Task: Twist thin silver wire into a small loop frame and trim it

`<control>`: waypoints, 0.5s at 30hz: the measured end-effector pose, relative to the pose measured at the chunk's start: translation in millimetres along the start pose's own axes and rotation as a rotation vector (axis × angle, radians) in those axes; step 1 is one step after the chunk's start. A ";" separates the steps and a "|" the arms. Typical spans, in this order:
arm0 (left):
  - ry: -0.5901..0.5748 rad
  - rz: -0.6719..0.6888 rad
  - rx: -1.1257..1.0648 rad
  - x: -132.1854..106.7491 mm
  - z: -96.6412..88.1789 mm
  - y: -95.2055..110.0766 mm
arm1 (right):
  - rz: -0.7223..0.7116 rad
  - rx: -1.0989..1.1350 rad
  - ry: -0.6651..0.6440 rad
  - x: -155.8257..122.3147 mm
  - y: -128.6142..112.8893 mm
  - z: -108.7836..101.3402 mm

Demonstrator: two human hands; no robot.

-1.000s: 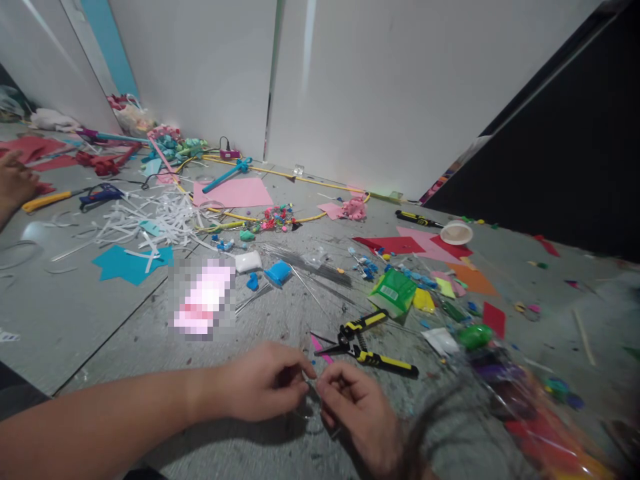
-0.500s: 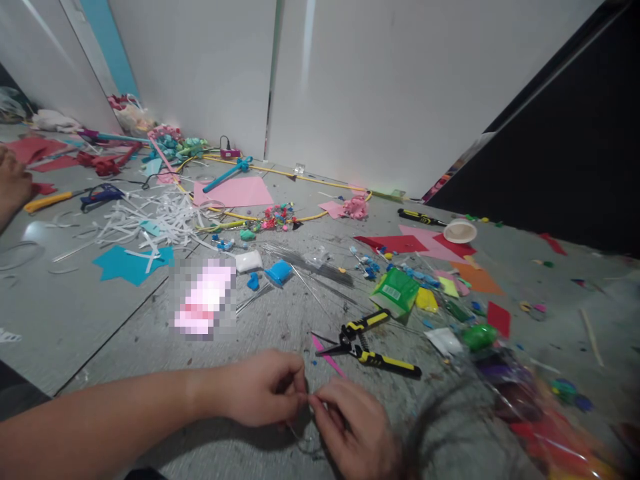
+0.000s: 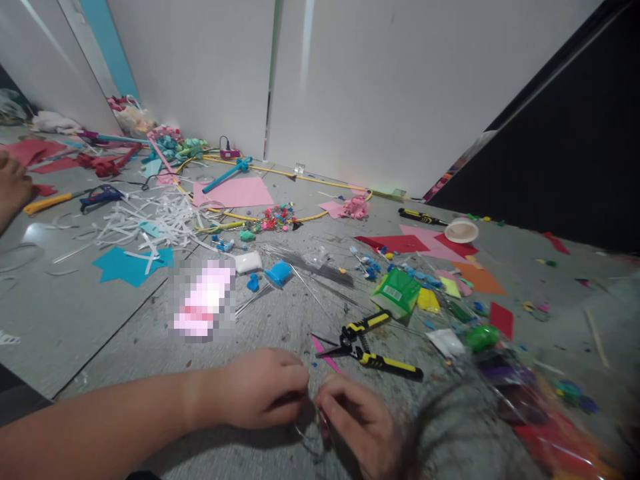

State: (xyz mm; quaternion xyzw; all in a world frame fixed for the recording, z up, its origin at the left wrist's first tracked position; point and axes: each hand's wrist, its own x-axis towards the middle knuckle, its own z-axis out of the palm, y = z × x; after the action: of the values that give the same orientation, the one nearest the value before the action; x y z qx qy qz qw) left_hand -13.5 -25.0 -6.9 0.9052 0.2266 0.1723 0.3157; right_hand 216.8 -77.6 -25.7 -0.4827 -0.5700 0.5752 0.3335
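Note:
My left hand [image 3: 263, 390] and my right hand [image 3: 357, 423] meet low over the grey floor, fingertips pinched together on a thin loop of wire [image 3: 309, 433] that hangs between them. Both hands are closed. Just beyond them lie yellow-and-black pliers [image 3: 370, 345] with their jaws pointing left, next to a small pink paper sliver [image 3: 325, 353]. A bundle of straight thin wires [image 3: 310, 267] lies further out.
Craft litter covers the floor: a green packet [image 3: 397, 290], blue clay pieces [image 3: 277, 272], white paper strips [image 3: 155, 217], pink sheet [image 3: 233, 192], teal paper [image 3: 127, 263], a white cup [image 3: 461, 230]. Another person's hand [image 3: 13, 187] rests at far left. White walls stand behind.
My hands have drawn closer together and slightly lower, the left fingers curling tighter over the wire. Nothing else on the floor has moved.

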 end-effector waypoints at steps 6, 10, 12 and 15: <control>0.025 0.117 -0.002 -1.6 -1.7 0.3 | 0.275 0.340 -0.129 5.7 7.5 0.8; 0.023 0.107 0.051 -2.7 -0.9 1.3 | 0.283 0.351 -0.171 4.3 9.4 0.7; 0.010 0.105 0.072 -2.4 -1.0 1.8 | 0.266 0.368 -0.190 3.0 12.8 1.0; -0.028 0.101 0.097 -1.7 -1.7 2.4 | 0.247 0.409 -0.176 1.8 18.3 2.4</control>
State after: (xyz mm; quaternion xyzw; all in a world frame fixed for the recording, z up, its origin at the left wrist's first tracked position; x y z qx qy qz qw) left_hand -15.0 -26.7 -4.4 0.9320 0.1845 0.1641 0.2654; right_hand 217.1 -79.0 -44.2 -0.4195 -0.4053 0.7546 0.3006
